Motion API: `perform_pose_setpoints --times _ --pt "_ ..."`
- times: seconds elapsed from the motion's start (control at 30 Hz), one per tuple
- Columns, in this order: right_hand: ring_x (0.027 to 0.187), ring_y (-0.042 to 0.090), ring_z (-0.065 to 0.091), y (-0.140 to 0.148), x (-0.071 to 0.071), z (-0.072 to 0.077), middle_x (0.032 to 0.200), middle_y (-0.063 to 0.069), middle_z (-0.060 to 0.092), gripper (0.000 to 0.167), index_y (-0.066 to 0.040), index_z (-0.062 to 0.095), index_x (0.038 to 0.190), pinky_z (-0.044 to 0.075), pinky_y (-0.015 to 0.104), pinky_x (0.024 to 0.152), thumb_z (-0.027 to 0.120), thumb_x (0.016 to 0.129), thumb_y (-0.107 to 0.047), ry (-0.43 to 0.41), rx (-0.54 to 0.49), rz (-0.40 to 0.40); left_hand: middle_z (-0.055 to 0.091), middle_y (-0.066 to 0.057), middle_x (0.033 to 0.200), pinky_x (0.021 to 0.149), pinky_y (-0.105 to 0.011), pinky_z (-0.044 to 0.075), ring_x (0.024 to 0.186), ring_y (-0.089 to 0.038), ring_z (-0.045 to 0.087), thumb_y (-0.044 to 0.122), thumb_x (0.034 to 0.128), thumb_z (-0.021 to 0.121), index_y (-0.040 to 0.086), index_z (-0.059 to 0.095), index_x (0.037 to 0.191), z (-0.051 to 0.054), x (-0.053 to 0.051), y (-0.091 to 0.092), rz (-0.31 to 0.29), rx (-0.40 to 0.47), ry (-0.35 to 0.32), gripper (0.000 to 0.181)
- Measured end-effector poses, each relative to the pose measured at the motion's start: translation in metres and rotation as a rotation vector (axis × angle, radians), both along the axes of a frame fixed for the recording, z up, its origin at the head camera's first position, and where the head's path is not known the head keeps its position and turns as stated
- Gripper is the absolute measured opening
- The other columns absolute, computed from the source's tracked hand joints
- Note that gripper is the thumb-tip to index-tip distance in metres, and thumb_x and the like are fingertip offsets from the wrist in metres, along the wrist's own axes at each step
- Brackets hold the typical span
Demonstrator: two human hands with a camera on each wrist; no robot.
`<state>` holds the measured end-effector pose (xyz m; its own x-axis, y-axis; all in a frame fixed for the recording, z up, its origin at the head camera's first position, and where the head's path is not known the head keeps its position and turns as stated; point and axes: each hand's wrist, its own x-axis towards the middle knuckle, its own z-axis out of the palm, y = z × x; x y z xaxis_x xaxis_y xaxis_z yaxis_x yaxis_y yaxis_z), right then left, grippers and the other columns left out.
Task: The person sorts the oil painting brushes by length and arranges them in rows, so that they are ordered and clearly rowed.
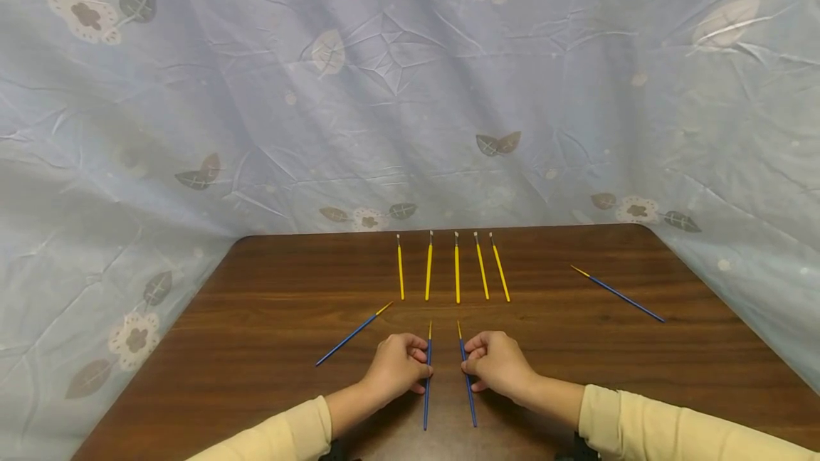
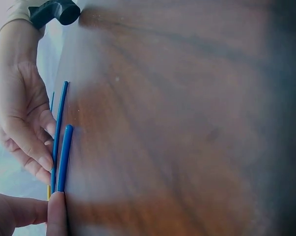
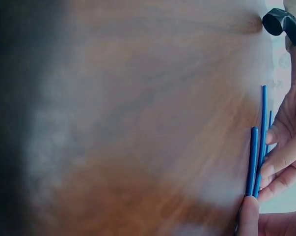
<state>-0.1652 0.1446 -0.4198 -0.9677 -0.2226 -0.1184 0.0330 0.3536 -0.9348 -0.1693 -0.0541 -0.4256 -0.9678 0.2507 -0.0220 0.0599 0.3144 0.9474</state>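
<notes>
Near the front of the table, my left hand [image 1: 398, 364] pinches a slim blue paintbrush [image 1: 426, 404] between thumb and fingers. Beside it, my right hand [image 1: 505, 366] pinches a second blue paintbrush [image 1: 470, 398]. Both brushes point away from me, yellow tips at the far end, with a narrow gap between them. In the left wrist view the left-hand brush [image 2: 65, 157] is closest to the camera. The right wrist view shows the right-hand brush [image 3: 252, 160] in front. Another blue paintbrush [image 1: 349, 338] lies slanted left of my left hand.
Several yellow paintbrushes [image 1: 458, 272] lie in a row at the back of the brown wooden table [image 1: 256, 347], pale bristles pointing away. One more blue paintbrush [image 1: 624, 297] lies slanted at the right. A floral grey-blue cloth [image 1: 416, 119] hangs behind the table and at its sides.
</notes>
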Motion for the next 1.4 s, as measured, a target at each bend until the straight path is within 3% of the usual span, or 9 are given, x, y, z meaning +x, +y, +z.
perform_pose_setpoints --times 0.97,1.4 --pt "0.068 0.02 0.06 -0.002 -0.002 0.002 0.082 0.012 0.058 0.025 0.012 0.057 0.106 0.059 0.035 0.056 0.067 0.083 0.009 -0.059 -0.007 -0.033 0.059 -0.012 0.084 0.051 -0.033 0.058 0.063 -0.017 0.063 -0.013 0.0766 0.072 -0.014 0.061 0.107 -0.002 0.0 -0.006 -0.012 0.057 -0.056 0.033" --pt "0.08 0.022 0.061 0.019 -0.006 0.009 0.095 0.014 0.058 0.034 0.014 0.053 0.116 0.059 0.038 0.069 0.067 0.088 0.0 -0.162 -0.126 0.069 0.058 -0.017 0.097 0.064 -0.037 0.06 0.077 -0.021 0.065 -0.004 0.0842 0.07 -0.014 0.057 0.117 0.008 -0.008 -0.029 -0.188 0.172 -0.146 0.037"
